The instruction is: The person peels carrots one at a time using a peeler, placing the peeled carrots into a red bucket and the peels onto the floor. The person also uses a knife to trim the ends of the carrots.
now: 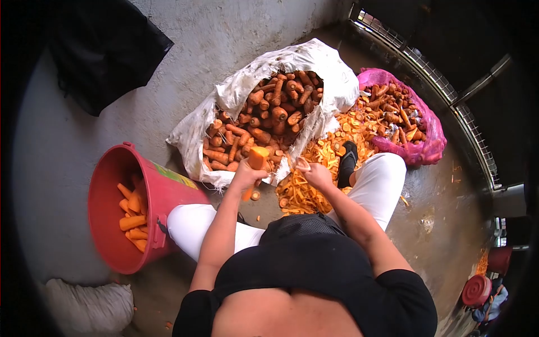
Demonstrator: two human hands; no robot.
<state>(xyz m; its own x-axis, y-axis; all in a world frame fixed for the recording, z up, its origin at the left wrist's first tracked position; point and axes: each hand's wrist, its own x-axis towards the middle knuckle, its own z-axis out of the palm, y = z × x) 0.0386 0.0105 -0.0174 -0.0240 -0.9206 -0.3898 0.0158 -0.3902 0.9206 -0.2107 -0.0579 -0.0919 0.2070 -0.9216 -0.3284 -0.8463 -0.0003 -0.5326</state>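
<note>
Left hand (245, 176) wrapped around a bright orange carrot (259, 158), held up before the near edge of the white sack (193, 135); right hand (319, 176) near it over the peelings (303, 194), fingers look curled, can't tell if they're holding anything. Red bucket (174, 188) sits tipped beside the left knee, peeled carrots (133, 223) inside. Farther out, white sack gapes on a pile of rough-skinned carrots (279, 114), pink sack (432, 126) beyond to the right.
</note>
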